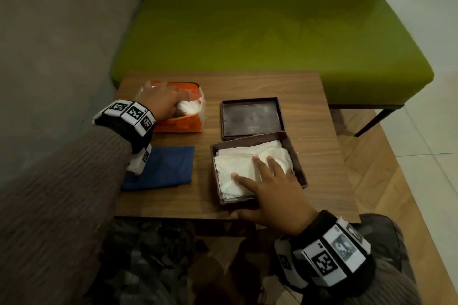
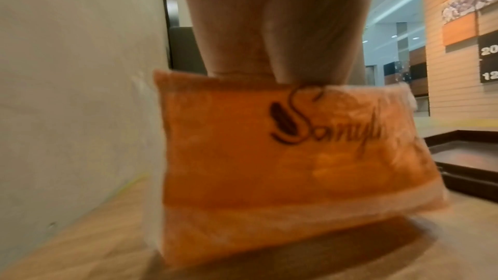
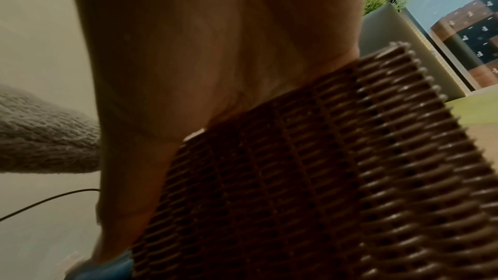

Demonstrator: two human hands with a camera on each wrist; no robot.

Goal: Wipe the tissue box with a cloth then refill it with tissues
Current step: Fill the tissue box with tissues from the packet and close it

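Tissues should come out of the orange pack [image 1: 183,116] at the table's far left as a flat bunch, where the left hand [image 1: 158,103] curls on white sheets beyond the blue cloth [image 1: 166,168], then go under the right hand [image 1: 270,190] pressing flat-fingered on the stack in the tissue box [image 1: 297,166].

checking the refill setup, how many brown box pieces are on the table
2: the tissue box near the front edge, tissues inside under the right hand, and the empty lid right behind it. None seems hidden.
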